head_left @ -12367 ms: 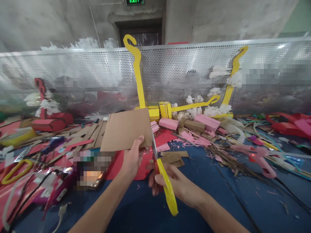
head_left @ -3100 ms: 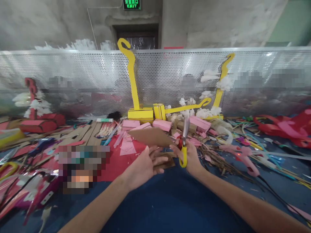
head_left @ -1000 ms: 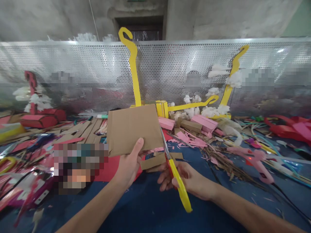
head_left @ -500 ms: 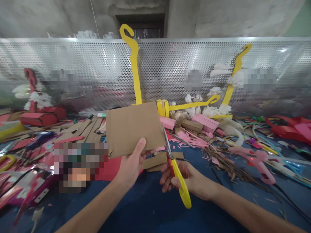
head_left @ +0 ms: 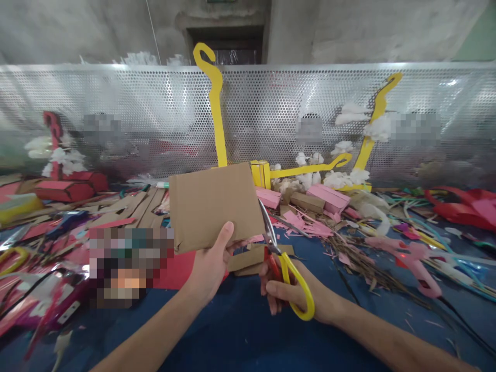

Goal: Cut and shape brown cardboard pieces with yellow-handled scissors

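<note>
A flat brown piece of cardboard (head_left: 215, 206) is raised above the table in my left hand (head_left: 211, 271), thumb on its face and the other fingers behind it. My right hand (head_left: 292, 289) grips scissors (head_left: 296, 287) with yellow and red handles. Their blades point up along the cardboard's right edge, partly hidden by it. Whether they bite into the edge I cannot tell. Below the cardboard lie brown strips (head_left: 248, 260) and a red sheet (head_left: 176, 274) on the blue tabletop (head_left: 240, 330).
A pink glue gun (head_left: 411, 258) with a black cord lies at right. Yellow hook shapes (head_left: 217, 119) stand by a perforated metal panel (head_left: 263, 113). Pink scraps (head_left: 306, 226), twigs (head_left: 360, 258) and white fluffy tufts (head_left: 344, 178) crowd the back. Red boxes (head_left: 64, 191) sit at left.
The scissors have turned in my right hand, so their yellow handle loop now faces me more and swings to the right. The cardboard and my left hand have hardly moved.
</note>
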A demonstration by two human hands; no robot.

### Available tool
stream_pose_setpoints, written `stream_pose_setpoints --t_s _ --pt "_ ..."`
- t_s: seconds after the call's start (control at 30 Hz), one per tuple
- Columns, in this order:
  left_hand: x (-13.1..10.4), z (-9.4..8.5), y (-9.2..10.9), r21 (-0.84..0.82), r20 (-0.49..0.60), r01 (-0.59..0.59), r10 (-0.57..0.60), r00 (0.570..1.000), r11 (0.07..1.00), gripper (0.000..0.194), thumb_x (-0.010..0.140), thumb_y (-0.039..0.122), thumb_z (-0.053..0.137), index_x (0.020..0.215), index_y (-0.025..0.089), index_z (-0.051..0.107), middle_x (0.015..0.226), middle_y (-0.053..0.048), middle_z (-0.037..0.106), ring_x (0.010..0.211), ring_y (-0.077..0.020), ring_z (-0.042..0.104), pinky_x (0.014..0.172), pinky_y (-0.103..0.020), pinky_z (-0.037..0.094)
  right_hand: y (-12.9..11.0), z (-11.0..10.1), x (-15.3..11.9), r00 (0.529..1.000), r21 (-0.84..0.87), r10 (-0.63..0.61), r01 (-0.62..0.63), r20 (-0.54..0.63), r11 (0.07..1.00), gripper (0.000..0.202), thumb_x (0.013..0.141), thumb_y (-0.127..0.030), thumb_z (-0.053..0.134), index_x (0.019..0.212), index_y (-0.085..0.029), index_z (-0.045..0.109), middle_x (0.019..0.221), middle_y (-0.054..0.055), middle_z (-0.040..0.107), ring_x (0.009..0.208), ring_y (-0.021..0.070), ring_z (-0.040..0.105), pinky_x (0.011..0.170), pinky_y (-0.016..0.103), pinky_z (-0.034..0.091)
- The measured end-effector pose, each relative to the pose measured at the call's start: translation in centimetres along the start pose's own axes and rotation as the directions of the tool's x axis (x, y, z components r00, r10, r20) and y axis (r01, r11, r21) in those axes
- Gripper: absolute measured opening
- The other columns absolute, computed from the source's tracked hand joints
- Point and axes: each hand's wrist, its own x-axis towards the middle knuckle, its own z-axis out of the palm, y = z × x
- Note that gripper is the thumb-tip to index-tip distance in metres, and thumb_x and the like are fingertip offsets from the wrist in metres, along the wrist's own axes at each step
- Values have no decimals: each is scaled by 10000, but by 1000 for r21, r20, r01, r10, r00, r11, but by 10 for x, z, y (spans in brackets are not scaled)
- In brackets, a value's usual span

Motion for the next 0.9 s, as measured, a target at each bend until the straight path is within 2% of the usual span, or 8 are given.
stream_pose_setpoints --t_s 0.1,0.2,0.33,0.47,0.57,0.7,0.8,0.9 --pt "1 0 0 -15 -22 9 -9 1000 1000 505 767 314 841 1217 181 656 1098 -93 784 845 -241 775 755 -357 638 1 2 -1 997 -23 -71 71 -1 997 577 774 -663 764 1013 -182 553 787 -15 549 598 100 523 554 235 457" --pt "0 1 2 -19 -11 19 -19 1000 1000 557 742 324 858 1237 178 646 1102 -102 780 829 -238 775 739 -349 637 6 3 -3 994 -19 -106 106 -8 994 645 797 -792 626 1049 -206 532 828 -12 498 603 97 455 551 239 426" --pt "-2 2 2 -24 7 26 -26 1000 999 556 741 323 858 1237 184 649 1106 -99 776 816 -213 770 741 -325 631 2 8 -8 997 -59 -60 57 -44 997 607 870 -795 509 1075 -224 511 885 2 472 676 118 441 622 262 421" --pt "-2 2 2 -32 -24 59 -60 998 998 460 714 326 875 1103 159 694 1046 -89 784 785 -208 761 689 -313 628 -11 12 -14 998 -190 -61 62 13 980 619 900 -807 415 1088 -222 491 861 -1 479 687 128 436 670 291 404" --pt "-3 1 2 -41 -18 72 -72 997 997 463 711 320 880 1100 157 691 1040 -86 783 795 -219 762 680 -314 632 -14 12 -14 998 -268 -50 59 39 962 595 955 -775 295 1028 -216 485 830 -2 474 679 132 430 676 302 400" --pt "-8 1 -2 -50 37 96 -95 995 994 440 774 314 841 1151 167 668 1022 -78 784 778 -205 760 707 -314 641 -4 15 -10 997 -206 -73 66 -27 976 621 922 -816 303 983 -216 451 814 -17 432 621 106 391 566 253 376" --pt "-10 1 -5 -71 48 113 -110 993 991 431 796 306 825 1172 176 660 1023 -67 785 766 -189 760 723 -298 643 6 16 -7 991 -196 -98 80 -87 977 644 895 -845 322 931 -214 441 695 -52 433 487 70 357 429 204 295" --pt "-10 1 -7 -84 45 124 -120 992 989 449 797 301 827 1192 182 649 1041 -62 784 771 -187 763 741 -300 647 10 17 -5 985 -205 -101 72 -137 976 664 884 -855 340 910 -203 464 582 -66 463 386 58 372 368 184 264"
